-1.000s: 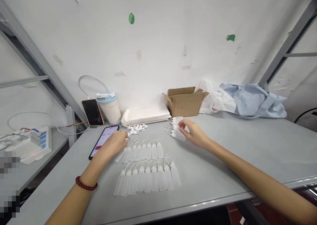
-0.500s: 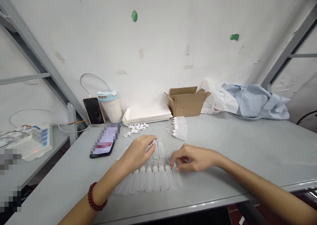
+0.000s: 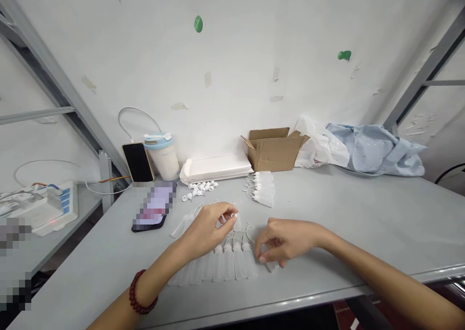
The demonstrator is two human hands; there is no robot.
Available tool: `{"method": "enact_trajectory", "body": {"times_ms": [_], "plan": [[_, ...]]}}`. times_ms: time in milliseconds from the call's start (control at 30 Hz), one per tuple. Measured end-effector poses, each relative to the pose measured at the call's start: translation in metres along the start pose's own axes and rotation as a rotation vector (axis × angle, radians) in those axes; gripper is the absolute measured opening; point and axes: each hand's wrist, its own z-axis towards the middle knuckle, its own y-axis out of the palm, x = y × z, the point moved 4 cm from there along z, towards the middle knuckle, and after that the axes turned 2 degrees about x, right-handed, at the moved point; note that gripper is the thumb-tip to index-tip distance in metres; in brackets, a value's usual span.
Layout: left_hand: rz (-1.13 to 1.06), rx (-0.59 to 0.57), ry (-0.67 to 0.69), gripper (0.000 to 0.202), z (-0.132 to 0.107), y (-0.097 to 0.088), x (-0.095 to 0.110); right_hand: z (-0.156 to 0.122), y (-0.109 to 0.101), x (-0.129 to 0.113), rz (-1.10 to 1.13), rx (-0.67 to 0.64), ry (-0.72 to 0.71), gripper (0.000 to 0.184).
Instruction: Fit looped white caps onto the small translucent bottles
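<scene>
Two rows of small translucent squeeze bottles (image 3: pixel 232 262) lie on the grey table (image 3: pixel 363 223) in front of me. My left hand (image 3: pixel 209 226), with a red bead bracelet on the wrist, hovers over the far row and pinches a small white cap at its fingertips. My right hand (image 3: pixel 285 240) is curled at the right end of the near row, its fingers closed on one bottle there. A loose pile of white caps (image 3: pixel 198 189) lies further back, and a small bunch of bottles (image 3: pixel 261 187) lies to the right of the caps.
A phone (image 3: pixel 154 209) lies flat at the left; another phone (image 3: pixel 138 161) leans beside a lidded jar (image 3: pixel 162 157). White trays (image 3: pixel 216 168), a cardboard box (image 3: pixel 272 148), a plastic bag (image 3: pixel 317 143) and blue cloth (image 3: pixel 378 148) line the wall. A power strip (image 3: pixel 39 206) sits far left.
Both hands came back from the far piles to the bottle rows. My left hand brought a cap over the far row; my right hand dropped to the near row's right end and closed on a bottle.
</scene>
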Motion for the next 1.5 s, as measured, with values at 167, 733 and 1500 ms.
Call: {"method": "enact_trajectory", "body": {"times_ms": [167, 733, 1500], "plan": [[-0.121, 0.014, -0.094, 0.019, 0.0, 0.0, -0.001, -0.003, -0.008, -0.002, 0.017, 0.097, -0.022, 0.018], [-0.572, -0.02, -0.312, 0.016, 0.003, 0.008, -0.005, -0.001, -0.015, -0.01, -0.052, 0.497, -0.225, 0.011], [-1.072, -0.086, -0.469, 0.013, 0.001, 0.016, -0.011, 0.017, -0.002, 0.005, -0.813, 0.664, 0.058, 0.024]]}}
